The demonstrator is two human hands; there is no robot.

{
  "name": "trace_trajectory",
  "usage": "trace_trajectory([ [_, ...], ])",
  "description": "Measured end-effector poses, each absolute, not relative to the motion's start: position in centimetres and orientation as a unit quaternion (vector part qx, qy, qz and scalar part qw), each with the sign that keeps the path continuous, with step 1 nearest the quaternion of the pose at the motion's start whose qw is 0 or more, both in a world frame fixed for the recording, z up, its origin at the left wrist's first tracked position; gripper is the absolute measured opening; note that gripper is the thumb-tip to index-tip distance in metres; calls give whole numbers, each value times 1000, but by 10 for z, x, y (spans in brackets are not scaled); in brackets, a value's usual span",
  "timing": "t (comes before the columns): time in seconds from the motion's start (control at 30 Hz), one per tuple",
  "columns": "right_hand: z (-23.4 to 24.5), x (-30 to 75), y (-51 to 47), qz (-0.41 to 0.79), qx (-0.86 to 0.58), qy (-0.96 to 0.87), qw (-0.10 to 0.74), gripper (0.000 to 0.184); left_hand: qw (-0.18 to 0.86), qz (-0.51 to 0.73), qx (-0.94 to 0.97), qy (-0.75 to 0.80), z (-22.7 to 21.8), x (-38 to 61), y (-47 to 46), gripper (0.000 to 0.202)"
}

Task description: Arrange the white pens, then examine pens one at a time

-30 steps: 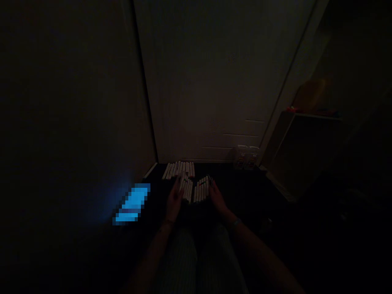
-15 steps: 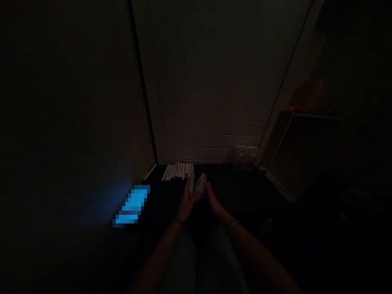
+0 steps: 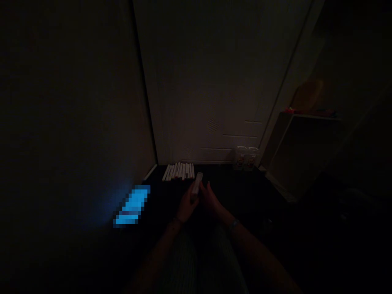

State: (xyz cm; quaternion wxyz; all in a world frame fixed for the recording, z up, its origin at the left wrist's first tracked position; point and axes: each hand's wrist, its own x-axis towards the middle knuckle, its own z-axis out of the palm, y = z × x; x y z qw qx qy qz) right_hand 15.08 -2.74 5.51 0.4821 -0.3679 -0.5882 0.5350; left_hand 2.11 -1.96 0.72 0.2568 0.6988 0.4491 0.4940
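One bundle of pens (image 3: 197, 186) sits in the left hand (image 3: 187, 205), whose fingers are closed about its side and lower end. The right hand (image 3: 212, 201) is loosely open, one finger raised and another at the bundle's near side; the gloom hides whether it presses there. A second ago the pens were fanned in two groups between the hands; now they are squeezed into a narrow, leaning stack, so the gathering of this lot looks largely done, though I cannot count them.

Just beyond lies a row of pens (image 3: 179, 171), side by side on the black surface (image 3: 220, 179) and unmoved. Further right, against the pale panel (image 3: 211, 81), stand two clear cases (image 3: 246, 159), upright and next to each other. Well to the left a blurred screen (image 3: 131, 206) glows blue, the brightest thing in a very dim room. At far right is a cabinet (image 3: 283, 134), with something rounded and yellowish (image 3: 309, 94) on top
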Motion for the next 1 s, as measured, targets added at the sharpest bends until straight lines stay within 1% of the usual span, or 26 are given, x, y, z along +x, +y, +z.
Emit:
trace_trajectory([
  [0.07,50,153,-25,509,-370,-599,495,61,294,505,670,457,5,16,-15,60],
  [0.13,44,157,-19,437,-411,-602,527,57,334,520,633,466,2,10,-9,58],
  [0.17,40,161,-15,407,-428,-600,540,58,350,530,612,472,1,7,-6,59],
  [0.23,33,169,-5,309,-454,-611,570,63,381,548,579,469,-1,1,-1,60],
  [0.27,30,173,1,288,-454,-615,576,65,400,550,569,463,-2,-2,1,60],
  [0.3,27,176,6,294,-447,-614,580,64,421,548,562,455,-2,-5,2,58],
  [0.4,19,182,19,411,-394,-611,551,53,472,531,557,429,-3,-11,4,53],
  [0.47,15,182,22,451,-370,-606,541,47,489,520,561,419,-2,-12,4,51],
  [0.53,12,181,21,447,-364,-604,551,44,490,513,568,416,1,-13,4,52],
  [0.67,10,179,12,409,-368,-611,569,38,453,518,595,415,6,-12,5,51],
  [1.0,13,176,1,330,-405,-634,570,32,374,546,616,426,0,-7,3,43],
])
